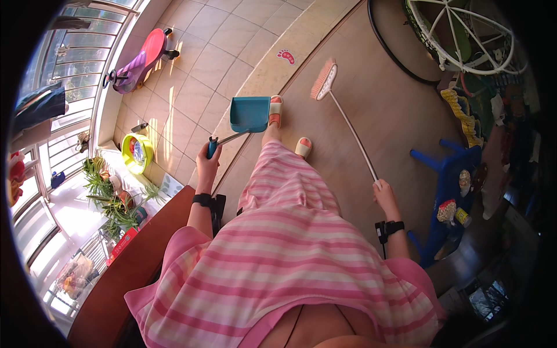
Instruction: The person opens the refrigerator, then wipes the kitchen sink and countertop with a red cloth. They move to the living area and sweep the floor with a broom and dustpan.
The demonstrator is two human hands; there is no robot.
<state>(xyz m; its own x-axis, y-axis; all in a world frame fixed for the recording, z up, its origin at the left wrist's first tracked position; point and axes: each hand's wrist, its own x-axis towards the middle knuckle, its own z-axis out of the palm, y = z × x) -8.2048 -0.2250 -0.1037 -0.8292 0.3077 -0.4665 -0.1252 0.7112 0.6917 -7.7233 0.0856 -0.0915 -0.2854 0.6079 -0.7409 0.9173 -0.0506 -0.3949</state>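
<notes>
My left hand [207, 164] grips the blue handle end of a long-handled teal dustpan [250, 114], whose pan is beside my slippered foot, over the stone strip between two floor areas. In my right hand [385, 198] is the metal stick of a broom [326, 81]. Its white head with pink bristles lies ahead and to the right, beyond the pan; whether the bristles touch the floor I cannot tell. Both wrists wear black straps with small devices.
A blue plastic stool [452, 195] holding snack packets stands right, near a white-framed hanging chair [468, 69]. On the left are a pink and purple ride-on toy [143, 63], a lime-green basin [150, 152] and potted plants [117, 200]. A brown wooden edge [126, 269] runs near my left side.
</notes>
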